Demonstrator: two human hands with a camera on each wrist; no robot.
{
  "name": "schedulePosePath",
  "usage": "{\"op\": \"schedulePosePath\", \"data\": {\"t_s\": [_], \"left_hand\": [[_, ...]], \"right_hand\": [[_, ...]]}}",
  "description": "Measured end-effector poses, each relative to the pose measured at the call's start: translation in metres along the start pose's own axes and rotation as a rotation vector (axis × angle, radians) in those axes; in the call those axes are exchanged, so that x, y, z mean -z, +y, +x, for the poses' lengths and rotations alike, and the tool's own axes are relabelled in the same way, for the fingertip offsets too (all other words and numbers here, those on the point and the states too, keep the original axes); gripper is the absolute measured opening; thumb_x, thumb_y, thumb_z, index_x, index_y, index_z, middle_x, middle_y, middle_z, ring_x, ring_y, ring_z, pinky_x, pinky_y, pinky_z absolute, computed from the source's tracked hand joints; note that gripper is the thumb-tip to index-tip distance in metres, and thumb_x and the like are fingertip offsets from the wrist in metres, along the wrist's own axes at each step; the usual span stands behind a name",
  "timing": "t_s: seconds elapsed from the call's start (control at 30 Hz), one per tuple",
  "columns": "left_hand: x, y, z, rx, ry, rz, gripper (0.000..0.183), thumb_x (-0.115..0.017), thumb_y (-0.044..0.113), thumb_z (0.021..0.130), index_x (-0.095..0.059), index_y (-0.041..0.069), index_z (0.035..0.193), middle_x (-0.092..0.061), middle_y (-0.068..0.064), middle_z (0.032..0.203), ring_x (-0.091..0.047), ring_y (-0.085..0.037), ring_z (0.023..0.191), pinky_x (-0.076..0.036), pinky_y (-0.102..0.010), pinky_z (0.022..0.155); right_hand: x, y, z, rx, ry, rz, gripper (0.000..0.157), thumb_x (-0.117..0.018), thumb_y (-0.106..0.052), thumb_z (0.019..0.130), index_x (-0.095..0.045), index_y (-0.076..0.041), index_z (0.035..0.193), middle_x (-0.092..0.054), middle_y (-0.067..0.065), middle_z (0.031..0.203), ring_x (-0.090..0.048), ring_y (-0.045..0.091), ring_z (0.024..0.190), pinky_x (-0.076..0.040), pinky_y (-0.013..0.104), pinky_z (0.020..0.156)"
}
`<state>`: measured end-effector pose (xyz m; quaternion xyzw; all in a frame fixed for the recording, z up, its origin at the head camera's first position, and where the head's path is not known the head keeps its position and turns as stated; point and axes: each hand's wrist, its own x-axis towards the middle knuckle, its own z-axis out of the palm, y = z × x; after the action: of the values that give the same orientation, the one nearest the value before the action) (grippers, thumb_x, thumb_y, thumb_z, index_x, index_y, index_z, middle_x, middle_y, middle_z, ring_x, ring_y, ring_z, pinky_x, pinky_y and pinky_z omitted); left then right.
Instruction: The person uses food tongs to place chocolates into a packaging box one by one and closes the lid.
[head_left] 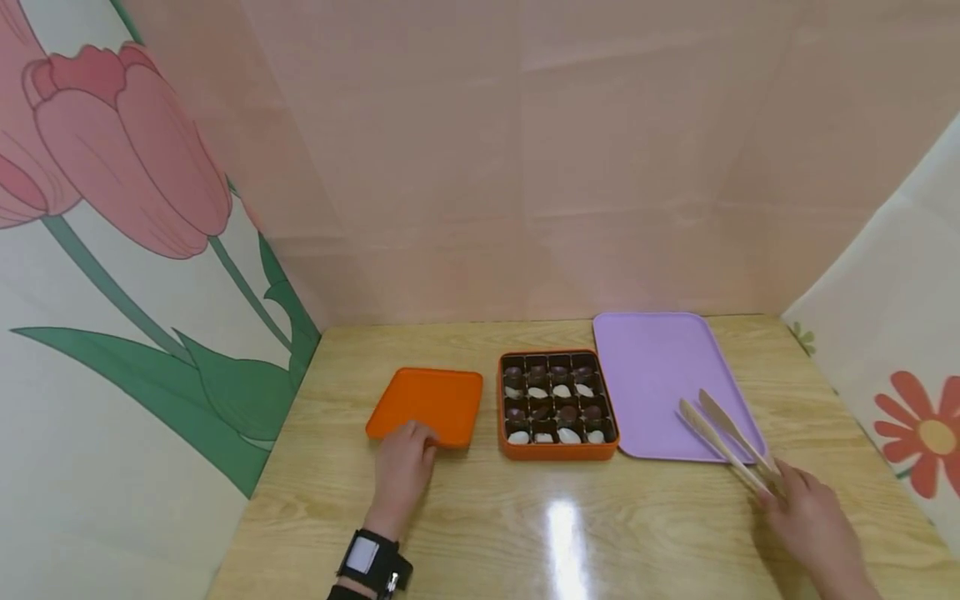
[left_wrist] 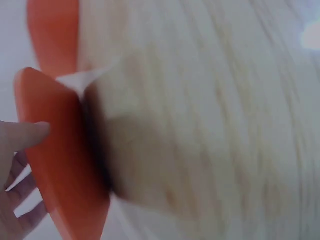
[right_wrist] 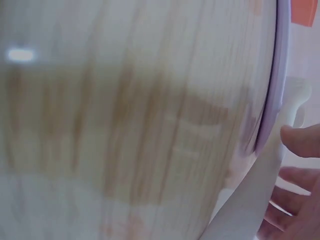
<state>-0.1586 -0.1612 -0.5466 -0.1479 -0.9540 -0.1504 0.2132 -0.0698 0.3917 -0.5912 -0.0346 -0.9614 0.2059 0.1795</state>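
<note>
In the head view my left hand (head_left: 401,471) grips the near edge of a square orange lid (head_left: 431,400), left of the box. The left wrist view has the thumb on one face of the lid (left_wrist: 65,150) and the fingers around its edge. A square orange box (head_left: 558,452) holds rows of dark and white chocolates (head_left: 562,391) in small compartments. My right hand (head_left: 813,521) holds pale tongs (head_left: 720,444), their two tips apart above the purple tray (head_left: 652,367). Fingers and thumb hold the tongs (right_wrist: 250,205) in the right wrist view too.
The tray lies right of the box, close against it. Everything stands on a wood-grain table (head_left: 480,533). A pinkish backdrop (head_left: 525,167) rises behind, with a tulip-printed sheet (head_left: 135,158) at left and a flower-printed one (head_left: 922,317) at right.
</note>
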Motion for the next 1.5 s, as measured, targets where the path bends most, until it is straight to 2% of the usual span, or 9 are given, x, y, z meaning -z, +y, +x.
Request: {"op": "schedulePosePath", "data": {"t_s": [0.1, 0.23, 0.47, 0.6, 0.77, 0.87, 1.0, 1.2, 1.5], "left_hand": [[0.021, 0.002, -0.003, -0.019, 0.082, -0.013, 0.015, -0.076, 0.014, 0.074, -0.068, 0.018, 0.086, -0.064, 0.001, 0.084, -0.06, -0.018, 0.078, -0.053, -0.037, 0.07], [0.054, 0.012, -0.009, -0.031, 0.221, 0.014, 0.018, -0.077, 0.013, 0.072, -0.068, 0.015, 0.087, -0.066, -0.001, 0.085, -0.061, -0.02, 0.079, -0.055, -0.038, 0.068], [0.114, 0.039, -0.014, 0.027, 0.399, -0.089, 0.025, -0.078, 0.011, 0.065, -0.067, 0.009, 0.088, -0.067, -0.006, 0.087, -0.064, -0.019, 0.074, -0.057, -0.035, 0.056], [0.124, 0.062, -0.009, -0.03, 0.42, -0.263, 0.027, -0.077, 0.009, 0.067, -0.065, 0.005, 0.091, -0.066, -0.007, 0.088, -0.065, -0.017, 0.074, -0.059, -0.034, 0.056], [0.107, 0.091, 0.01, 0.104, 0.3, -0.628, 0.022, -0.069, 0.018, 0.082, -0.063, 0.007, 0.1, -0.063, -0.007, 0.096, -0.064, -0.016, 0.086, -0.062, -0.035, 0.068], [0.093, 0.102, 0.025, 0.286, 0.217, -0.858, 0.025, -0.064, 0.027, 0.086, -0.062, 0.01, 0.105, -0.062, -0.009, 0.103, -0.063, -0.016, 0.093, -0.061, -0.038, 0.074], [0.071, 0.113, 0.052, 0.481, 0.112, -1.014, 0.036, -0.064, 0.034, 0.087, -0.063, 0.012, 0.115, -0.063, -0.01, 0.11, -0.066, -0.018, 0.089, -0.061, -0.04, 0.072], [0.03, 0.121, 0.093, 0.505, -0.08, -0.947, 0.048, -0.054, 0.021, 0.095, -0.045, 0.008, 0.14, -0.057, -0.016, 0.135, -0.064, -0.023, 0.105, -0.058, -0.041, 0.086], [-0.032, 0.12, 0.116, 0.525, -0.231, -0.865, 0.052, -0.035, 0.014, 0.101, -0.021, 0.003, 0.15, -0.03, -0.018, 0.154, -0.028, -0.024, 0.138, -0.032, -0.045, 0.114]], "right_hand": [[-0.002, -0.023, -0.001, 0.115, 0.199, 0.039, 0.06, -0.074, -0.001, 0.064, -0.055, 0.017, 0.117, -0.056, 0.044, 0.103, -0.048, 0.06, 0.087, -0.04, 0.069, 0.075], [0.001, -0.081, -0.002, 0.234, 0.276, 0.103, 0.062, -0.075, 0.003, 0.06, -0.057, 0.013, 0.118, -0.059, 0.038, 0.105, -0.048, 0.053, 0.094, -0.039, 0.063, 0.082], [-0.001, -0.201, -0.017, 0.319, 0.031, 0.189, 0.07, -0.076, -0.009, 0.071, -0.05, -0.004, 0.135, -0.059, 0.021, 0.125, -0.049, 0.034, 0.114, -0.043, 0.057, 0.092], [-0.005, -0.25, -0.023, 0.329, -0.073, 0.281, 0.082, -0.072, -0.016, 0.078, -0.031, -0.01, 0.148, -0.046, 0.02, 0.143, -0.041, 0.035, 0.128, -0.035, 0.05, 0.11], [-0.016, -0.276, -0.006, 0.352, -0.014, 0.443, 0.088, -0.064, -0.011, 0.086, -0.007, -0.001, 0.152, -0.012, 0.024, 0.158, -0.012, 0.033, 0.143, -0.001, 0.021, 0.119], [-0.022, -0.273, 0.016, 0.363, 0.089, 0.56, 0.089, -0.062, -0.009, 0.086, -0.001, 0.002, 0.151, -0.002, 0.024, 0.159, -0.005, 0.032, 0.144, -0.001, 0.019, 0.118], [-0.026, -0.257, 0.051, 0.394, 0.253, 0.656, 0.081, -0.063, -0.004, 0.084, -0.015, 0.004, 0.149, -0.013, 0.03, 0.155, -0.016, 0.035, 0.141, -0.013, 0.026, 0.12], [-0.033, -0.239, 0.092, 0.204, 0.213, 0.534, 0.069, -0.062, -0.01, 0.088, -0.029, -0.002, 0.148, -0.021, 0.024, 0.156, -0.023, 0.042, 0.137, -0.022, 0.068, 0.109], [-0.06, -0.23, 0.12, -0.07, -0.157, 0.329, 0.077, -0.057, -0.024, 0.09, -0.018, 0.013, 0.145, -0.013, 0.039, 0.152, -0.024, 0.057, 0.13, -0.026, 0.068, 0.108]]}}
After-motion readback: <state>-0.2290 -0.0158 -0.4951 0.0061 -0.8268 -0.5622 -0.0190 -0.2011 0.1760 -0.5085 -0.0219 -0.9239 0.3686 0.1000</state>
